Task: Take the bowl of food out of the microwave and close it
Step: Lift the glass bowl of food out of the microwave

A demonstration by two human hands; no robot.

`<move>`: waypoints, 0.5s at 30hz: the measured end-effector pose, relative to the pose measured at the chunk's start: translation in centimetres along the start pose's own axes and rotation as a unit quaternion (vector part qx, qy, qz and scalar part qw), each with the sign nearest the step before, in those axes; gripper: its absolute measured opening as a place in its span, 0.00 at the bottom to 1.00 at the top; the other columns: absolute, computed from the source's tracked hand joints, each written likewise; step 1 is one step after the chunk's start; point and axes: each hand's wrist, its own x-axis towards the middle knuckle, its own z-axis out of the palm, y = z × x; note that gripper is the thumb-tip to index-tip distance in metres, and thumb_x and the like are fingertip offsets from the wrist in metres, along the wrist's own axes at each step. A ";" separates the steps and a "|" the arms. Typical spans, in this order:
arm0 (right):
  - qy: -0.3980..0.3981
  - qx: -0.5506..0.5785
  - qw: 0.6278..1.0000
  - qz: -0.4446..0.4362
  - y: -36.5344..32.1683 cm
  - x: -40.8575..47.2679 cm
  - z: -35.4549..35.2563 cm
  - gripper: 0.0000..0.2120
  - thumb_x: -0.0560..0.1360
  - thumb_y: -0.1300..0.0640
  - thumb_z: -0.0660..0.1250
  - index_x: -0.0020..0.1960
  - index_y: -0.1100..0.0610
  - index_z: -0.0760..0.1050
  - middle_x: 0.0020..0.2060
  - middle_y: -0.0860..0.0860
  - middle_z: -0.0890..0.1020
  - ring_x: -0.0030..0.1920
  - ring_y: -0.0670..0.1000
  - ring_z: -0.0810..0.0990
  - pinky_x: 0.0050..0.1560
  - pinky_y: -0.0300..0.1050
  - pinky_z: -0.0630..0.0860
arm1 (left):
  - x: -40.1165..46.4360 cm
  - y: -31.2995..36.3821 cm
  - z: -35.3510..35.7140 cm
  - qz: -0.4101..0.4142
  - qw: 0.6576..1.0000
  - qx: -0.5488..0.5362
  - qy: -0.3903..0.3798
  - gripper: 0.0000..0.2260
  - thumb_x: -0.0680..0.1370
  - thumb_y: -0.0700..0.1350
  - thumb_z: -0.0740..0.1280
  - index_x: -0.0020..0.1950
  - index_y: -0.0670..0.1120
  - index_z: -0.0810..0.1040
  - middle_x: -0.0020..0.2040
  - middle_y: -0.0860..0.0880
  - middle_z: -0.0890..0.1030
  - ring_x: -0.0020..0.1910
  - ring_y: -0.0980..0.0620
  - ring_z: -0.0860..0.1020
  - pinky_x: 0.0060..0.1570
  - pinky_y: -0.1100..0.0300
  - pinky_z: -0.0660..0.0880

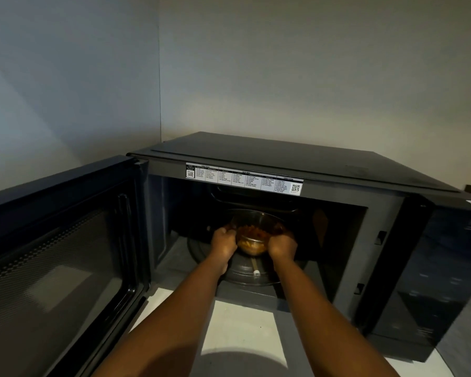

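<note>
Resting between both hands' grip: bowl (pixel 252 235).

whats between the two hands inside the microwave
In the head view, the glass bowl of food sits between the left hand and right hand, gripped on both sides above the turntable.

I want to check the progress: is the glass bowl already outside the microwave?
No, the glass bowl is inside the microwave cavity, gripped by the left hand and right hand.
</note>
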 end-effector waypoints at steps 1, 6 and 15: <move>0.001 0.001 1.000 0.005 0.0 -0.2 -0.2 0.14 0.76 0.64 0.57 0.60 0.65 0.72 0.60 0.66 0.76 0.59 0.65 0.75 0.60 0.55 0.73 | -0.3 0.0 0.2 0.006 1.000 -0.001 0.011 0.14 0.79 0.37 0.56 0.61 0.40 0.74 0.47 0.46 0.77 0.46 0.50 0.75 0.49 0.57 0.73; 0.003 0.003 1.000 0.004 -0.6 -1.7 -1.5 0.15 0.77 0.63 0.56 0.59 0.69 0.73 0.58 0.68 0.77 0.59 0.65 0.75 0.58 0.52 0.72 | -2.5 -0.1 1.3 0.082 0.992 0.025 0.098 0.11 0.79 0.39 0.57 0.58 0.39 0.75 0.50 0.42 0.76 0.49 0.48 0.73 0.48 0.60 0.67; -0.009 0.049 0.998 -0.043 -0.7 -7.0 -5.8 0.15 0.77 0.60 0.57 0.61 0.58 0.74 0.59 0.58 0.80 0.60 0.57 0.76 0.63 0.52 0.71 | -9.6 -0.9 3.5 0.154 0.970 -0.004 0.186 0.10 0.80 0.40 0.52 0.59 0.39 0.68 0.55 0.37 0.77 0.49 0.44 0.75 0.46 0.58 0.69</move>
